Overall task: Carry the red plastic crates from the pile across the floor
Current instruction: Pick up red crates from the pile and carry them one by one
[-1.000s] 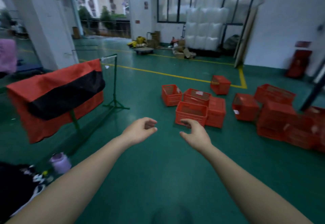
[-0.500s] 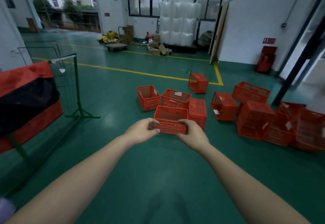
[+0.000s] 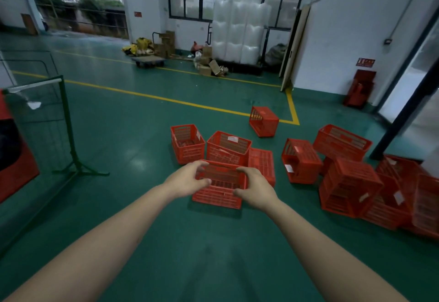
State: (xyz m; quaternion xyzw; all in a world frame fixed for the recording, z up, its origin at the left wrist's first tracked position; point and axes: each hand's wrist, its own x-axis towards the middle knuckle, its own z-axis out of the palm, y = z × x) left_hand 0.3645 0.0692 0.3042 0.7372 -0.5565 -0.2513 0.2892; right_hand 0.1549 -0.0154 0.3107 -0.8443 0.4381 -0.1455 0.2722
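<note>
Low in the middle of the frame, both bare arms stretch forward, and the left hand [image 3: 187,180] and right hand [image 3: 255,189] bracket the nearest crate [image 3: 219,190], one at each short side. Each hand is half curled, thumb set opposite the fingers like a clamp held ready, and neither plainly holds anything. Depth is hard to read here, so I cannot say for sure whether the fingertips touch the plastic. The crate casts its shadow straight onto the green floor [image 3: 142,206] and looks to sit there beyond the hands, which suggests a reach rather than a lift. Taking it by two opposite sides makes sense: the slotted walls offer finger holds and the crate would stay level.

That crate stands mouth up and seems empty. Just behind it is a second upright crate [image 3: 228,147] and, left of that, a third crate [image 3: 187,144], each open-topped with a white label and nothing evident inside. A tipped crate [image 3: 262,164] shows a slotted face beside them, and a lone crate [image 3: 263,121] lies over near the yellow line [image 3: 166,98]. At the right of the frame the pile [image 3: 351,187] is a jumble of tilted and overturned crates leaning on one another, so most of the carrying looks undone.
</note>
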